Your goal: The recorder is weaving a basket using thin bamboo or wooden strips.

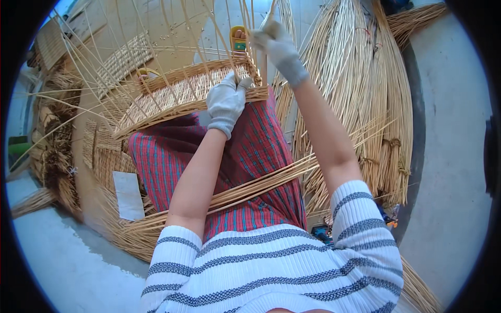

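Note:
A half-woven wicker basket (172,96) rests across my knees, its long upright stakes fanning up and outward. My left hand (227,100), in a pale work glove, is closed on the basket's near wall by the right end, its thumb beside a stake. Above the basket's right corner, my right hand (276,46) is raised, also gloved and slightly blurred. Its fingers are closed round a thin wicker strand (271,9) that sticks up past them. Several loose canes (250,189) lie across my lap on the red checked cloth (167,161).
Long bundles of pale canes (344,68) spread over the floor on the right. Woven panels (125,62) lie at the left, near darker bundles (57,135). A white sheet (128,195) rests beside my left knee. A yellow slipper (238,37) shows beyond the basket.

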A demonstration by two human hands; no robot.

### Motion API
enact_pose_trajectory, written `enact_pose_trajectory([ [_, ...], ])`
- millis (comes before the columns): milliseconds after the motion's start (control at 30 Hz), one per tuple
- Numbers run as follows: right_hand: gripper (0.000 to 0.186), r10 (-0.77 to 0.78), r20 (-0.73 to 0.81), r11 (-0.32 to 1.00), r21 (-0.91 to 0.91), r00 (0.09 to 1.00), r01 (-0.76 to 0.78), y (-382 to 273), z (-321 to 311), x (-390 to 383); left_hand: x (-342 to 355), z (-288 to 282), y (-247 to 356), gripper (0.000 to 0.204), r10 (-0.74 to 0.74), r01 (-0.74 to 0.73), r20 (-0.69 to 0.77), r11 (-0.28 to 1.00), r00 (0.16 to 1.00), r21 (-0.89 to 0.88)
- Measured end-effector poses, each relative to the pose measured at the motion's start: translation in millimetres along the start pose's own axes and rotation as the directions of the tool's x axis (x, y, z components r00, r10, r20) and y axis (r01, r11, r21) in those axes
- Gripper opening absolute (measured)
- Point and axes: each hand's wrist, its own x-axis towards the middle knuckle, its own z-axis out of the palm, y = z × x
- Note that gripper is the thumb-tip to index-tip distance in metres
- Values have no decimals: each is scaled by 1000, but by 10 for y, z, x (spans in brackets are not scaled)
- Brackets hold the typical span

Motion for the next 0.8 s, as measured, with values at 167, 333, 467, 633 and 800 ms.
enact_pose_trajectory([
  [167, 33, 375, -337, 674, 739, 864, -4, 908, -380, -732, -37, -11, -6, 39, -7, 8, 15, 1000, 1000, -29],
  [333, 26, 353, -353, 728, 686, 866, -17, 1027, -401, -641, -281, -128, 142, 48, 345, -321, -347, 939, 872, 126],
  [467, 27, 443, -333, 724, 680, 832, -113, 868, -371, -545, -326, -17, 267, 83, 681, -581, 30, 601, 732, 549],
  [633, 26, 470, -412, 753, 649, 780, -111, 1012, -345, -547, -160, 289, 192, 80, 511, -539, 187, 734, 839, 414],
  [800, 8, 392, -448, 914, 289, 803, -285, 863, -439, -594, -136, 386, -44, 68, 646, -625, 32, 723, 763, 295],
])
